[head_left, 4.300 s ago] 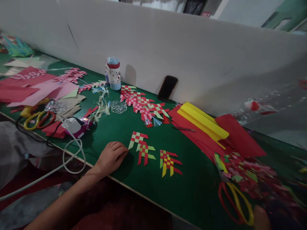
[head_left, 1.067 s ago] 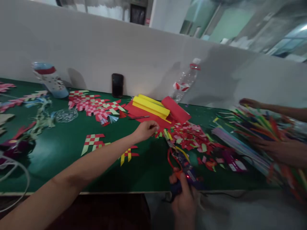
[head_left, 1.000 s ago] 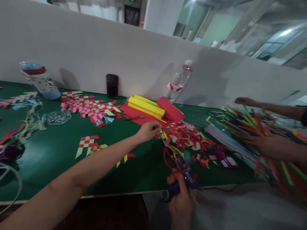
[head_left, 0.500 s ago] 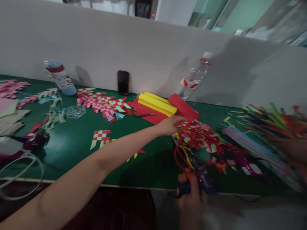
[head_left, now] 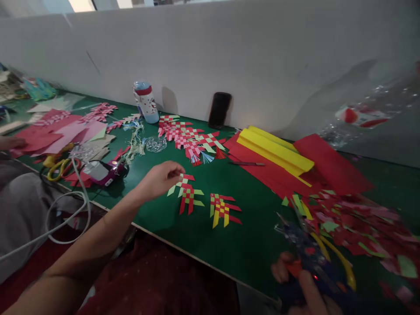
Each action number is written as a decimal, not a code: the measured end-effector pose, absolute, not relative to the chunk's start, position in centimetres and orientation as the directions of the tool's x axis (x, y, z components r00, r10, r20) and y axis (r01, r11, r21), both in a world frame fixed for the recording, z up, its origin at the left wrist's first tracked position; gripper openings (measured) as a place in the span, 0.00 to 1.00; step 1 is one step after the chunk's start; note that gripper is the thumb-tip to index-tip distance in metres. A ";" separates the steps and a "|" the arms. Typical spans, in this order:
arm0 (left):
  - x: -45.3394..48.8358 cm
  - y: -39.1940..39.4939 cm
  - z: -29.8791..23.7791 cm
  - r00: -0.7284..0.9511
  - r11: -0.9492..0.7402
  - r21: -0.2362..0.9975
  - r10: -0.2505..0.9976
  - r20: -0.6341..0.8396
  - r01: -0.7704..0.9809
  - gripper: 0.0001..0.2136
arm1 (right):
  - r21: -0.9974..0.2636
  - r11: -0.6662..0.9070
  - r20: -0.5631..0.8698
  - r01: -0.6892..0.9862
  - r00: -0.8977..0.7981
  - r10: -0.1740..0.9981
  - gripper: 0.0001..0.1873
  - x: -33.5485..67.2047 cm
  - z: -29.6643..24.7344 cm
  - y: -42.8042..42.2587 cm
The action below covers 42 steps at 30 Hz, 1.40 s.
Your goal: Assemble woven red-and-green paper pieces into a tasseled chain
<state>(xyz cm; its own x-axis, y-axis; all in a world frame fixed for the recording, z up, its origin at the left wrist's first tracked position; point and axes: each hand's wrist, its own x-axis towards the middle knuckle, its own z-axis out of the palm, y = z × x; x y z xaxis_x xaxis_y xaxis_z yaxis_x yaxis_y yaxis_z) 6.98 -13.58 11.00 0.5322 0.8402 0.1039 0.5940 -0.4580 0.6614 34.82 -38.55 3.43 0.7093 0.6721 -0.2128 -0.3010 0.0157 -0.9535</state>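
Note:
My left hand (head_left: 164,178) hovers over the green table (head_left: 183,240), its fingers loosely curled with a gap to the thumb. Its fingertips overlap the upper edge of a red and pale green woven paper fish (head_left: 187,195). To the right lies another woven paper fish (head_left: 221,208) in red, green and yellow. My right hand (head_left: 303,284), at the lower right, grips a dark blue hot glue gun (head_left: 315,253) with an orange trigger and a small red light. Scissors with yellow handles (head_left: 341,258) lie partly hidden behind the gun.
Paper scraps (head_left: 354,223) cover the right side. Yellow folded paper (head_left: 275,151) rests on red sheets (head_left: 256,170). Finished woven pieces (head_left: 183,135), a phone (head_left: 219,109), a flask (head_left: 146,103) and a plastic bottle (head_left: 364,116) stand farther back. A white cable (head_left: 87,205) loops left, near another person's hand (head_left: 11,143).
The view has turned left. My left hand has moved from beside the red paper and scraps to the woven fish. My right hand still holds the glue gun.

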 end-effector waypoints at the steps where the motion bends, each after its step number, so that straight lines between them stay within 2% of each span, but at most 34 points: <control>1: 6.2 -14.2 10.1 0.524 -0.446 0.643 0.848 0.081 0.623 0.07 | -0.950 -0.003 -0.228 -0.312 0.686 0.691 0.11 34.2 3.7 -37.7; 6: 5.7 -15.7 6.8 0.545 -0.520 0.471 0.833 0.095 0.713 0.06 | -0.948 -0.045 -0.227 -0.314 0.571 0.789 0.13 30.9 4.6 -33.9; 12: 7.3 -15.3 5.6 0.554 -0.536 0.319 0.832 0.039 0.782 0.10 | -0.943 -0.059 -0.228 -0.327 0.507 0.831 0.13 28.8 4.8 -31.8; 17: 8.0 -15.0 5.3 0.538 -0.523 0.244 0.843 0.007 0.817 0.08 | -0.948 -0.089 -0.241 -0.306 0.503 0.830 0.12 28.5 4.4 -31.3; 22: 8.2 -14.7 5.3 0.549 -0.531 0.238 0.835 -0.015 0.813 0.07 | -0.962 -0.106 -0.224 -0.250 0.507 0.833 0.13 28.7 4.2 -31.1; 32: 8.1 -14.7 5.2 0.543 -0.513 0.342 0.840 0.009 0.788 0.02 | -0.960 -0.125 -0.240 -0.250 0.511 0.826 0.12 28.7 4.3 -31.1; 38: 7.4 -15.3 5.3 0.608 -0.529 0.597 0.789 0.084 0.604 0.03 | -0.940 -0.127 -0.270 -0.317 0.466 0.843 0.13 29.2 5.9 -30.7; 42: 6.5 -16.5 6.0 0.658 -0.548 0.715 0.735 0.163 0.435 0.03 | -0.951 -0.190 -0.265 -0.245 0.325 0.908 0.19 29.9 6.7 -31.0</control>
